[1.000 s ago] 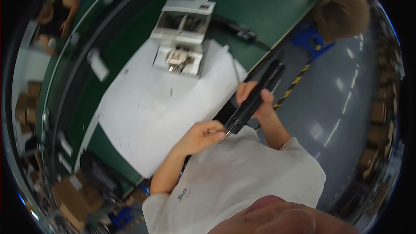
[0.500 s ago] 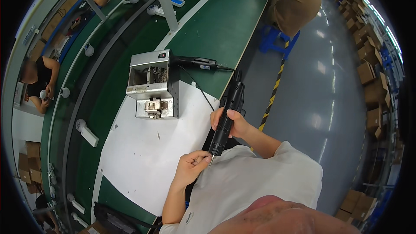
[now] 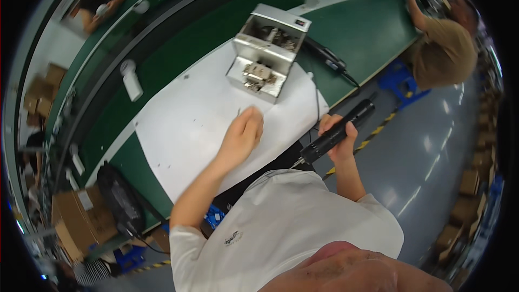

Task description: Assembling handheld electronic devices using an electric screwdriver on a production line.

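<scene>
My right hand (image 3: 340, 139) is wrapped round a black electric screwdriver (image 3: 351, 124), held at the table's near edge. Its metal bit (image 3: 297, 163) points down toward my shirt. Over a white sheet (image 3: 184, 124) on the table is my left hand (image 3: 243, 132), its fingers curled together; whatever they hold, if anything, is hidden. Just beyond that hand stands a silver metal screw feeder (image 3: 265, 48) with an open bin of small screws and a metal block at its front. The hand is apart from the feeder.
A second black electric screwdriver (image 3: 330, 59) lies behind the feeder on the green bench (image 3: 373, 27). White handheld devices (image 3: 131, 81) rest along the line. At the left are a black bag (image 3: 119, 197) and a cardboard box (image 3: 84, 216). A co-worker (image 3: 446, 48) sits at the far right.
My left hand has left the screwdriver's bit and reached forward over the sheet toward the feeder. My right hand still grips the screwdriver, now tilted more sideways. The whole view has turned.
</scene>
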